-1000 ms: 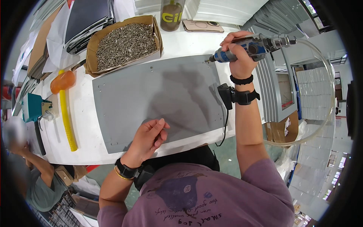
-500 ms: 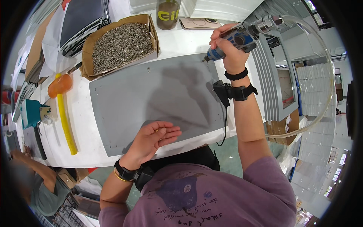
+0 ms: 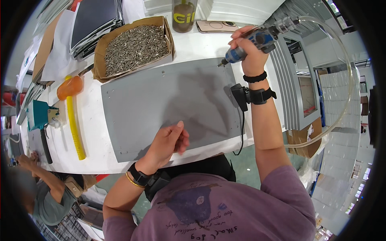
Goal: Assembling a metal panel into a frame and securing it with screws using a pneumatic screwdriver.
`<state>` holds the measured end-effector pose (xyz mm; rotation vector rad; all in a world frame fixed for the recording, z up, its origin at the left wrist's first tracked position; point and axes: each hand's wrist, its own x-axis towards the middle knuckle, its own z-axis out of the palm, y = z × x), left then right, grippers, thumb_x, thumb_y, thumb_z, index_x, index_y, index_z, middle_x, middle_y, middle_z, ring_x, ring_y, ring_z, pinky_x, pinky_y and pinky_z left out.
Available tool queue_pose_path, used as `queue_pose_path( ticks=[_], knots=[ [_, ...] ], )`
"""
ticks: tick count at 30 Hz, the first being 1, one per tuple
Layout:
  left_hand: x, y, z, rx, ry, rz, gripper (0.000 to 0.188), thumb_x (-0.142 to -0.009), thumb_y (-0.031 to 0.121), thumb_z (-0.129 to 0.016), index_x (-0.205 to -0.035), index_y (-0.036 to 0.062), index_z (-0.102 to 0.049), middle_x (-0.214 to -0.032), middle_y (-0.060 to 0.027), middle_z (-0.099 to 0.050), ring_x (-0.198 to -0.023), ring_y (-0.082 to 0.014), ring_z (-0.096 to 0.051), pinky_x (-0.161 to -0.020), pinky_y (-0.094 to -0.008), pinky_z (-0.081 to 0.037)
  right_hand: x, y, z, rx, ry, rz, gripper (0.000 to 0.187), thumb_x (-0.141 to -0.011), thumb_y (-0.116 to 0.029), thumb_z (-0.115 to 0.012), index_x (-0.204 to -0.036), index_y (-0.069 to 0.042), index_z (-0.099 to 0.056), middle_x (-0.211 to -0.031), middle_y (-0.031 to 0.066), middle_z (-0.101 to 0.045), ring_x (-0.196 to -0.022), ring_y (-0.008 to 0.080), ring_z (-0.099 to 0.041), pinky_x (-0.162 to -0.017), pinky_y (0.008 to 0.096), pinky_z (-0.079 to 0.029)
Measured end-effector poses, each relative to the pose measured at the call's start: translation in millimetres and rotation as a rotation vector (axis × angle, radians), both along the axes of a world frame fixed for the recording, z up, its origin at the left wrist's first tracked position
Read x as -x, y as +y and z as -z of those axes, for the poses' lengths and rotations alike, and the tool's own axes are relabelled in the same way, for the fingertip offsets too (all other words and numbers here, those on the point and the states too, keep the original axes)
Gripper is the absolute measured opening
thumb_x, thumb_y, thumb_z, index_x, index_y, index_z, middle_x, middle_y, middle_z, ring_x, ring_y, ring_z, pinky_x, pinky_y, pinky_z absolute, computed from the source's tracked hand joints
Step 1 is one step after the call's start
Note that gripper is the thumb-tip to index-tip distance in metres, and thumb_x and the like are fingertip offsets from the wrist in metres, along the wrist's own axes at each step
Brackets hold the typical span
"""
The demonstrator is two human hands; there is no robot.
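In my right hand [image 3: 254,54] is a blue and grey air screwdriver [image 3: 257,38], with fingers wrapped around its body. Its tip points down-left at the far right corner of a flat grey panel [image 3: 140,104], at or just above the surface. My left hand [image 3: 169,140] hovers over the panel's near edge, thumb up and fingers curled in. What lies inside those fingers, if anything, is hidden. A few small screws or holes show along the panel's edges. Beyond the panel's far left edge stands an open cardboard box [image 3: 171,51] full of small metal screws [image 3: 136,48].
To the left lie a yellow-handled mallet [image 3: 74,128] with an orange head and a teal tool [image 3: 38,114] with a black handle. A bottle [image 3: 183,18] and a phone [image 3: 217,26] stand at the back. A clear hose [image 3: 349,88] loops right. Another person [image 3: 50,201] works at lower left.
My left hand has turned from palm up to thumb up, its fingers curling in. The screwdriver stays near the same panel corner. The whole view has shifted slightly.
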<state>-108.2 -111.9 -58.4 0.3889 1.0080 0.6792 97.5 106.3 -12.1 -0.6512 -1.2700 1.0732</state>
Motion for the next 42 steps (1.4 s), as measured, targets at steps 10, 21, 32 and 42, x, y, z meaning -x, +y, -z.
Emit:
queue_pose_path(
  ticks=[10,21,32,42],
  knots=[
    [-6,4,-9,-0.007,-0.197,-0.284,0.026,-0.095,0.012,-0.038,-0.114,-0.0051,-0.045,-0.106,-0.0168,-0.056,-0.103,-0.0231,-0.057,-0.086,-0.0277,-0.051,-2,-45,-23,-0.09,0.184,-0.298,0.028,-0.068,0.0,-0.054,-0.096,-0.001,-0.049,-0.079,0.0137,-0.057,-0.063,0.0199,-0.056,-0.069,0.0366,-0.048],
    [-7,-1,-24,0.03,-0.314,-0.561,0.025,-0.096,0.02,-0.04,-0.107,-0.0001,-0.049,-0.1,-0.0094,-0.06,-0.074,-0.0126,-0.064,-0.072,-0.023,-0.055,31,-142,-43,-0.07,0.287,-0.606,0.027,-0.071,-0.003,-0.064,-0.09,-0.007,-0.046,-0.076,0.0112,-0.056,-0.059,0.0191,-0.055,-0.064,0.0378,-0.047],
    [-12,-8,-21,-0.024,-0.382,-0.58,0.027,-0.096,0.02,-0.038,-0.109,-0.0015,-0.047,-0.104,-0.0115,-0.06,-0.08,-0.0125,-0.063,-0.074,-0.0225,-0.055,31,-146,-28,-0.06,0.364,-0.566,0.032,-0.072,-0.004,-0.065,-0.096,-0.008,-0.044,-0.08,0.0094,-0.055,-0.062,0.0192,-0.055,-0.065,0.0389,-0.046],
    [-23,2,-15,-0.048,-0.483,-0.522,0.033,-0.094,0.009,-0.039,-0.124,-0.0042,-0.037,-0.119,-0.0175,-0.049,-0.107,-0.0224,-0.052,-0.096,-0.0317,-0.042,16,-137,-17,0.096,0.456,-0.429,0.03,-0.071,-0.005,-0.06,-0.097,-0.007,-0.044,-0.083,0.0099,-0.054,-0.064,0.0204,-0.053,-0.069,0.0405,-0.043]
  ],
)
